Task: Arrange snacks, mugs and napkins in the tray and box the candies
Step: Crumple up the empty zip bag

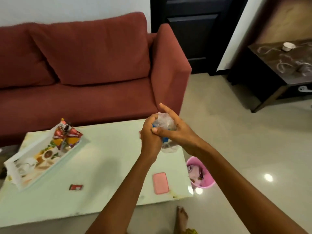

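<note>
Clear crinkled plastic bag with blue-wrapped contents (164, 123): held above the pale glossy counter (101, 166), left hand (150, 137) fingers curled tight round it, right hand (175, 130) gripping, forefinger pointing free. Best opened low over the counter so nothing spills. Printed rectangular tray (42, 156) holds red-orange snack packets (67, 135). Also: pink flat lid (160, 182), small red sachet (76, 187), pink bin (200, 174) on tiled floor, maroon fabric sofa (84, 65).

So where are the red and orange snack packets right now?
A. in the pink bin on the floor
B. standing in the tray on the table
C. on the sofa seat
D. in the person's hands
B: the snack packets stand at the far end of the tray on the table, while both hands hold a clear plastic bag.
</note>
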